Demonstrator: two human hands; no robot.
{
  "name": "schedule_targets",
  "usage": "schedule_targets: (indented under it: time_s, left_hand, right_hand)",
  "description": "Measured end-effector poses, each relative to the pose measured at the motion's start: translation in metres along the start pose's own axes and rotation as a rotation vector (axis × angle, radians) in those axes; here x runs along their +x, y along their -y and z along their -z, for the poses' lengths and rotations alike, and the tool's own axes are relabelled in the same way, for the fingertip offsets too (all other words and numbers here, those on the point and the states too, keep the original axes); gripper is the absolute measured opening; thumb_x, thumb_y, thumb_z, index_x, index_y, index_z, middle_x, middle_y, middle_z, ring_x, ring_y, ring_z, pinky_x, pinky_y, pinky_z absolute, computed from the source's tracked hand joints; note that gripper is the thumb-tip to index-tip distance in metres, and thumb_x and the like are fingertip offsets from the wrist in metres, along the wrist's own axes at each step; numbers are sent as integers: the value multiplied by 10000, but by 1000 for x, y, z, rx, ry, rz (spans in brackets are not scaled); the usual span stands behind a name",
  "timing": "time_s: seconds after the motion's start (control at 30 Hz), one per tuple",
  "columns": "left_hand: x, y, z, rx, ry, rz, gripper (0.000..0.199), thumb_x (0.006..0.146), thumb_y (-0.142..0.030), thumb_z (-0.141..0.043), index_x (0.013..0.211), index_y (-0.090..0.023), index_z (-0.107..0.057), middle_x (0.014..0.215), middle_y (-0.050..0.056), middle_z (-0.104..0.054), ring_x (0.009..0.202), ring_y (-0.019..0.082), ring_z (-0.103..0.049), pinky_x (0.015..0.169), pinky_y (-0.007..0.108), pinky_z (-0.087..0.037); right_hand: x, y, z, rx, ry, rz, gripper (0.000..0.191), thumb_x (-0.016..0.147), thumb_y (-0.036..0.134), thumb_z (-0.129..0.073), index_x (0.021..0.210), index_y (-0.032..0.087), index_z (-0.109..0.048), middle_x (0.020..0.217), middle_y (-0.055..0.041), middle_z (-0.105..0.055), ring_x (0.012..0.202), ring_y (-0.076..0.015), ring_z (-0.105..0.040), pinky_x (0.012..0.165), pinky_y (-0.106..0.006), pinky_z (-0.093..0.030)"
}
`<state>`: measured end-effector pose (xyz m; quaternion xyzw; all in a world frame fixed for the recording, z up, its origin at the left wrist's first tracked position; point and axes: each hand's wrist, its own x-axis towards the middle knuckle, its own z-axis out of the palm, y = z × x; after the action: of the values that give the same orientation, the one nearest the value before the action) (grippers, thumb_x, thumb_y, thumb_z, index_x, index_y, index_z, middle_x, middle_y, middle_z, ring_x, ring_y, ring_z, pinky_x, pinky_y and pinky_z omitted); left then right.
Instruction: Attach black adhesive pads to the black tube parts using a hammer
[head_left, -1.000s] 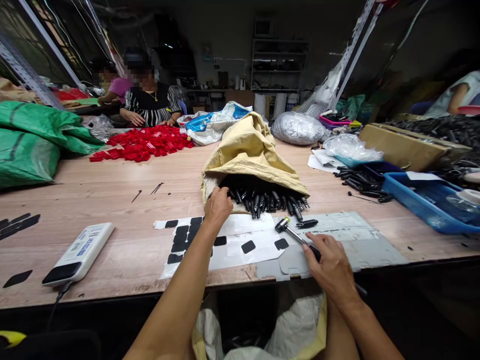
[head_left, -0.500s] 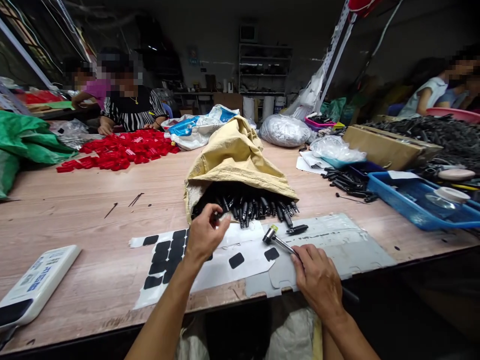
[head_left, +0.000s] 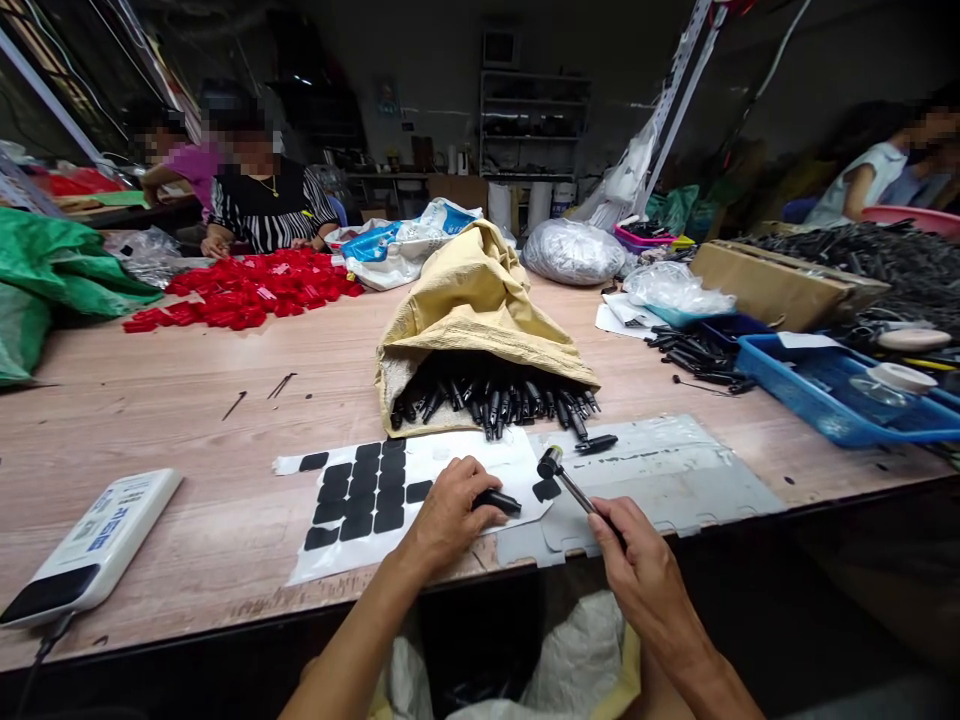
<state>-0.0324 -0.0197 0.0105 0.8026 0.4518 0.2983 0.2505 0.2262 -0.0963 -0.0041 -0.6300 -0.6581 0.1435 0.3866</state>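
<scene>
My left hand pinches a black tube-like part low over a white sheet. The part lies on its side, its tip pointing right; the fingers hide its other end. In my right hand is the handle of a small hammer, its head raised just right of that part. Rounded black square pads lie in rows on the sheet, left of my left hand. A loose black part rests on a grey board. Similar black parts spill from a yellow sack.
A white power-bank-like device with a cable sits at the left. Red pieces are heaped before a co-worker. On the right stand a blue tray and a brown carton. The table's front edge runs below my hands.
My left hand has come from the sack's mouth down to the right, onto the sheet, with a black part now clearly in its fingers. My right hand has lifted the hammer slightly.
</scene>
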Motion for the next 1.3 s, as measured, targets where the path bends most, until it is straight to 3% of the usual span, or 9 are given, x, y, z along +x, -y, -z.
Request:
schedule_targets:
  time_s: [0.07,0.17,0.3,0.47,0.53,0.67,0.83,1.17,1.3]
  left_hand:
    - [1,-2,0,12,17,10,127,858,-229,-729,984,-222,-743,969,44,-643,965,218,-564,862,345,-460]
    - [7,-5,-8,61,-57,35,129,881,-254,-713,1000,-210,-738,938,49,-641,946,225,-554,849,359,-443]
    - [14,-3,-20,86,-112,71,183,847,-265,-745,1022,-219,-718,944,45,-657,943,237,-552,831,366,-426]
    - [16,1,-18,-8,-117,107,127,795,-172,-741,909,-202,-692,902,26,-657,901,214,-551,811,341,-428]
    - [16,2,-17,-26,-111,115,119,785,-166,-742,888,-206,-697,892,22,-661,904,213,-551,816,339,-428]
    - [18,1,-16,-49,-103,148,131,763,-158,-757,872,-210,-706,893,18,-675,911,214,-553,816,337,-430]
    - [20,0,-16,-71,-82,202,167,737,-135,-777,864,-212,-701,896,10,-673,912,212,-553,828,339,-430]
    - [22,-1,-18,-80,-98,270,162,704,-126,-792,776,-211,-674,849,-6,-646,894,201,-546,797,325,-415]
    - [22,-2,-17,-101,-104,273,180,704,-117,-790,822,-221,-703,898,2,-674,938,210,-559,836,338,-423]
  right_hand:
    - [-4,1,0,22,30,-39,268,998,409,-461,1104,262,-658,1031,-51,-686,945,-190,-664,764,-279,-547]
    - [-7,6,0,53,36,-83,325,992,422,-474,1232,279,-640,1142,-53,-700,1008,-191,-679,790,-273,-564]
    - [-4,16,2,62,36,-66,441,990,413,-488,1405,285,-560,1230,-67,-694,1096,-202,-676,915,-314,-563]
    - [1,27,-1,104,47,-1,415,1007,365,-467,1403,306,-574,1373,-57,-634,1265,-207,-601,1083,-373,-492]
    - [2,31,-3,127,42,40,400,1007,343,-463,1380,288,-597,1343,-66,-651,1243,-206,-615,1050,-350,-515]
    - [4,40,-7,110,69,103,411,1010,294,-438,1389,278,-596,1153,-64,-710,1025,-174,-687,865,-269,-575]
    - [7,50,-8,65,75,160,427,1016,241,-408,1402,288,-584,980,-46,-683,837,-144,-667,741,-238,-554]
    - [4,50,-17,-119,111,206,469,1004,187,-389,1420,311,-566,867,-30,-623,753,-152,-644,671,-249,-515]
    - [7,49,-12,-76,40,161,446,1017,214,-386,1415,297,-568,920,-41,-638,802,-155,-653,708,-255,-517]
